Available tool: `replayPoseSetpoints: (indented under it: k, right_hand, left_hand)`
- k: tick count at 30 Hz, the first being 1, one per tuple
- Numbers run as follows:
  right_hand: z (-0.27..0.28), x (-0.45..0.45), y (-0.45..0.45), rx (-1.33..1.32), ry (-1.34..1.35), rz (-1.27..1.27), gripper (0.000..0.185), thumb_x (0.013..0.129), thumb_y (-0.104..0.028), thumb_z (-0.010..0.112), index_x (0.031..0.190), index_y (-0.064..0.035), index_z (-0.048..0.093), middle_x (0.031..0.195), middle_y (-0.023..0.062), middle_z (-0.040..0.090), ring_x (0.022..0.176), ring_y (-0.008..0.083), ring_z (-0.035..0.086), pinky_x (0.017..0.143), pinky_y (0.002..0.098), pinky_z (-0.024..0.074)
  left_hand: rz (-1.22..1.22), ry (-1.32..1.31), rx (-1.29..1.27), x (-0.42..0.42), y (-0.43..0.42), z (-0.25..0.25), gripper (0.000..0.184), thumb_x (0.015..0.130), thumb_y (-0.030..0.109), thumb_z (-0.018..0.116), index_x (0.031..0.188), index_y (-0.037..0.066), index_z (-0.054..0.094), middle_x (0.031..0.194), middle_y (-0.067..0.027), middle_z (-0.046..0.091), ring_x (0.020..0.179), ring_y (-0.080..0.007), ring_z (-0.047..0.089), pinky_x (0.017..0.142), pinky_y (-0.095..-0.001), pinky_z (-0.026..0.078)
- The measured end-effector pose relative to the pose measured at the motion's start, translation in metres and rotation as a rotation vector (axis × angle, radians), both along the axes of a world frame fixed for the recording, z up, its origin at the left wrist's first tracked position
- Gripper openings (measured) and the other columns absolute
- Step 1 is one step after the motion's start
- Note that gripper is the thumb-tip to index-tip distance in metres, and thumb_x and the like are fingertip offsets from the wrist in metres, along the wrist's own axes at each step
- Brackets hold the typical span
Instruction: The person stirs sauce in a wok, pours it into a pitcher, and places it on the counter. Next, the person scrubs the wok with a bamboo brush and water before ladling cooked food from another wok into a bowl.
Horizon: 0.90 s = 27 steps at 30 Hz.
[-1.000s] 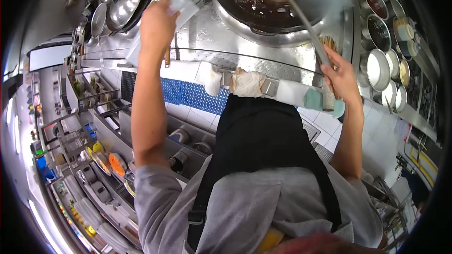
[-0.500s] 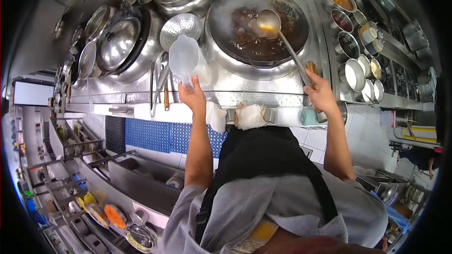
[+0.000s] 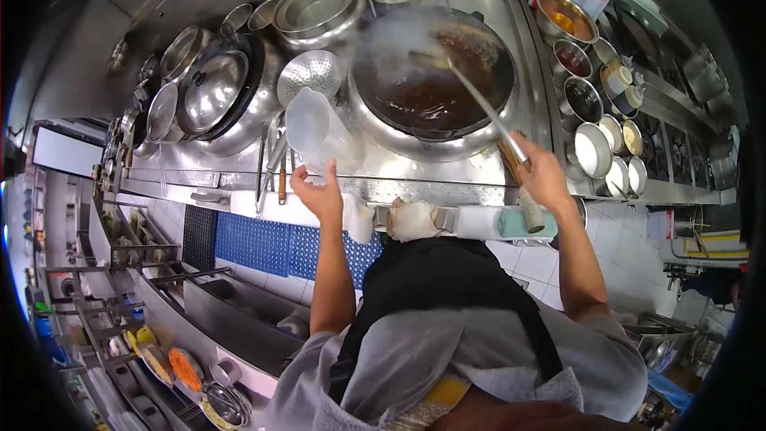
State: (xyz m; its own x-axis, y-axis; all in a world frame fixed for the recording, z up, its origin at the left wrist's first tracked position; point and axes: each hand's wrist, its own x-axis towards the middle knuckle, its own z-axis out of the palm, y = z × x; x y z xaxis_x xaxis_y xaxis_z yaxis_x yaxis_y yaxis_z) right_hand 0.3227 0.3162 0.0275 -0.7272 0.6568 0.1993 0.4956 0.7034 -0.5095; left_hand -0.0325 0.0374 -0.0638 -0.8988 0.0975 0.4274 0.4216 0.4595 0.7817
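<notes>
My right hand (image 3: 545,175) is wrapped round the long metal handle of a ladle (image 3: 484,104). The ladle's bowl is down in the wok (image 3: 435,129), blurred by steam, amid dark brown, glossy liquid. Under that hand a bamboo wok brush (image 3: 529,206) lies across the counter edge. Just in front of my left hand (image 3: 321,194) is a translucent plastic pitcher (image 3: 313,124), its wide mouth facing me. That hand has its thumb and fingers apart and seems clear of the pitcher.
A perforated strainer (image 3: 309,78) lies behind the pitcher. At left stand a lidded wok (image 3: 215,92) and utensils with a wooden-handled tool (image 3: 282,185). Sauce pots, including a white-filled one (image 3: 592,150), line the right side. Folded cloths (image 3: 413,219) hang along the front edge.
My left hand has let go of the pitcher's handle and drawn back slightly. The ladle's bowl, raised with liquid in it before, has turned and dipped into the wok. The view has shifted a little.
</notes>
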Motion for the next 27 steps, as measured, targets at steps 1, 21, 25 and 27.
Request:
replayPoseSetpoints:
  k: [1,21,25,27]
  right_hand:
    - [0.024,0.007,-0.001,-0.124,0.0,-0.036,0.069,0.088,0.005,0.063,0.152,-0.0166,0.052,0.08,0.0054,0.06,0.065,0.0109,0.053,0.059,0.0298,0.0467]
    - [0.042,-0.192,0.128,-0.68,0.288,0.038,0.068,0.095,-0.007,0.059,0.158,-0.0022,0.034,0.066,0.0046,0.056,0.046,0.0131,0.053,0.042,0.0299,0.0427]
    - [0.002,-0.331,0.249,0.162,0.09,0.146,0.056,0.085,-0.01,0.061,0.138,0.0039,0.057,0.081,0.0269,0.07,0.064,0.0337,0.071,0.057,0.0447,0.0544]
    - [0.002,-0.382,0.267,0.28,-0.21,0.099,0.048,0.083,-0.011,0.063,0.128,0.0077,0.061,0.088,0.0326,0.069,0.071,0.0369,0.072,0.06,0.0463,0.0558]
  left_hand:
    - [-0.033,-0.08,0.056,0.003,-0.009,-0.012,0.059,0.086,0.028,0.084,0.122,-0.007,0.054,0.119,-0.0192,0.055,0.115,-0.0318,0.052,0.102,-0.0433,0.041]
    - [-0.484,-0.393,-0.65,0.037,-0.086,-0.043,0.089,0.071,0.032,0.092,0.148,0.013,0.052,0.134,-0.0294,0.053,0.125,-0.0471,0.05,0.105,-0.0545,0.043]
    - [-0.494,-0.463,-0.821,0.037,-0.076,-0.028,0.075,0.077,0.035,0.083,0.144,0.016,0.054,0.13,-0.0265,0.056,0.123,-0.0454,0.051,0.101,-0.06,0.041]
    - [-0.502,-0.469,-0.819,0.027,-0.076,-0.033,0.068,0.08,0.034,0.079,0.141,0.015,0.056,0.126,-0.0244,0.059,0.12,-0.0439,0.053,0.098,-0.061,0.041]
